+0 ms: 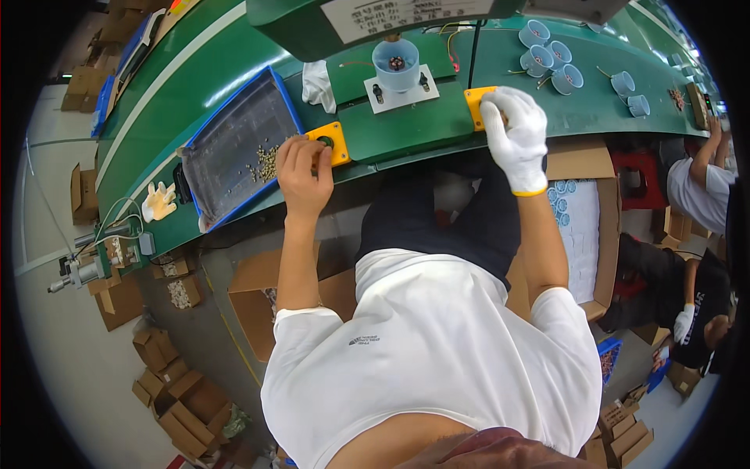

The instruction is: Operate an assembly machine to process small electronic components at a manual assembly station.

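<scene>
Green workbench ran along the front, with cardboard boxes (258,301) on the floor below. Bare left hand (303,173) rested its fingers together on one yellow button box (328,142); gloved right hand (516,137) curled over the other yellow box (473,105). Pale blue cup (395,64) sat on its white plate (398,94) up between both hands, roughly as near to either. Blue tray (234,148) of small brass bits was just left of the bare fingers.

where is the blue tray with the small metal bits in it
In the head view the blue tray lies on the green bench at the person's left, just beside the bare left hand on the yellow button box.
</scene>
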Available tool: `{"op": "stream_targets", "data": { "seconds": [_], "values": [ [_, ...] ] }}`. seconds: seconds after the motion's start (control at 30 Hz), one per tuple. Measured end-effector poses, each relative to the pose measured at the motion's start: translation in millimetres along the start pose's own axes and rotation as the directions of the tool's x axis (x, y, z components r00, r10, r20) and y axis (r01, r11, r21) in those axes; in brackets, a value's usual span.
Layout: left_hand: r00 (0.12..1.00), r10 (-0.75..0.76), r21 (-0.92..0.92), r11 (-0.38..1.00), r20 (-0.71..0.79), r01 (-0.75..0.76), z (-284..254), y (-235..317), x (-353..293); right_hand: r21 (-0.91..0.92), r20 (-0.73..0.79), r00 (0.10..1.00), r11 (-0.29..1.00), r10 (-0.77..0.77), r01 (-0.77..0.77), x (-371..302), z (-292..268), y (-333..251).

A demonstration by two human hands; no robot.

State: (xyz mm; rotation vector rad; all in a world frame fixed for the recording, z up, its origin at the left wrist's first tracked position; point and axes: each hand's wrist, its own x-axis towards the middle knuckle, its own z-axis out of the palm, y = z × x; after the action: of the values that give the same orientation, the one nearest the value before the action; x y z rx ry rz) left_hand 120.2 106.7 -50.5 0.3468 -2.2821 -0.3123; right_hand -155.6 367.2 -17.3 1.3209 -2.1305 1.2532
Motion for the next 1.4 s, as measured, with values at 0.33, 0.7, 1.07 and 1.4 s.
{"op": "stream_targets", "data": {
  "seconds": [0.33,0.7,1.07,1.4],
  "values": [
    [0.983,-0.147,-0.136,0.982,-0.106,0.132,11.7,10.7,-12.1,0.757,-0.001,0.907,0.592,-0.422,0.277,25.8,-125.7,-154.3],
    [0.961,-0.271,-0.422,0.865,0.061,0.271,-2.9,34.9,31.8,0.272,-0.119,0.988,0.960,0.097,-0.062,-6.4,-44.0,-17.0],
    [0.996,-0.004,-0.349,0.937,0.089,0.035,3.8,67.4,152.0,0.005,-0.236,0.966,0.994,-0.103,0.107,-39.2,32.9,47.3],
    [0.933,-0.072,-0.269,0.947,0.353,0.174,4.8,64.2,174.2,0.022,-0.233,0.968,0.994,-0.096,0.104,-38.6,30.1,43.0]
  ]
}}
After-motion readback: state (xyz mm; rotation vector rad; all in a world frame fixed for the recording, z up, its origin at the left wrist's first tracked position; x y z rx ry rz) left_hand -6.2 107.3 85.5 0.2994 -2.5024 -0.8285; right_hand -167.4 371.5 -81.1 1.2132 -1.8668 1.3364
